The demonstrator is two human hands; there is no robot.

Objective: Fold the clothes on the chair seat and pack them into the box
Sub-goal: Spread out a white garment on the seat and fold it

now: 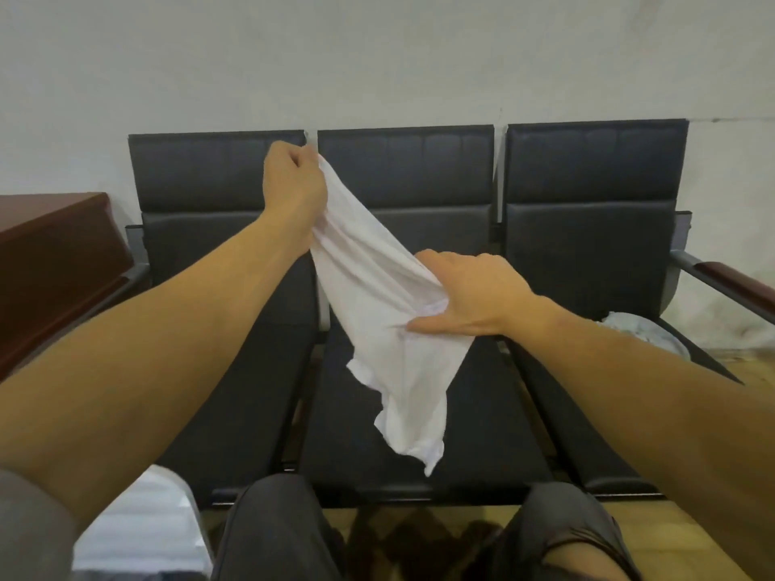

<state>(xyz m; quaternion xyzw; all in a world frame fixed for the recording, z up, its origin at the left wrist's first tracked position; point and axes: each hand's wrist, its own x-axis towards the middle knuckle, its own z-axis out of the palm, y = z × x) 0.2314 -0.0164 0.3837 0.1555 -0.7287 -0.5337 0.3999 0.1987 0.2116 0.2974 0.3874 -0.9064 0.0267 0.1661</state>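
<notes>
While a pale grey wall (377, 56) fills the upper half of the view, a row of three joined black padded chairs (587, 169) stands against it, their seats running toward the camera. At the left edge sits a dark reddish-brown wooden cabinet (50, 253), and a wooden armrest (729, 283) caps the metal arm of the right-hand chair. Yellowish wooden flooring (692, 534) shows beneath the seats.

Above the middle seat (482, 446) hangs a white garment (377, 295), thin, soft and creased, its exact kind not readable. It is stretched in the air, clear of the cushion, with its long axis running diagonally from upper left down to lower right; a loose, ragged-looking end droops below the lower grip and points toward the front edge of the seat.

A crumpled light-blue garment (646, 329) lies on the right-hand seat, well apart from the white one. Near the lower left corner, a white ridged object (142, 526) sits beside the person's knee; it is too blurred to identify.

The left hand (293, 174) is raised in front of the chair backs, fingers curled tightly around the garment's upper end. The right hand (474, 291), lower and over the middle seat, bunches the cloth's middle between thumb and curled fingers.
</notes>
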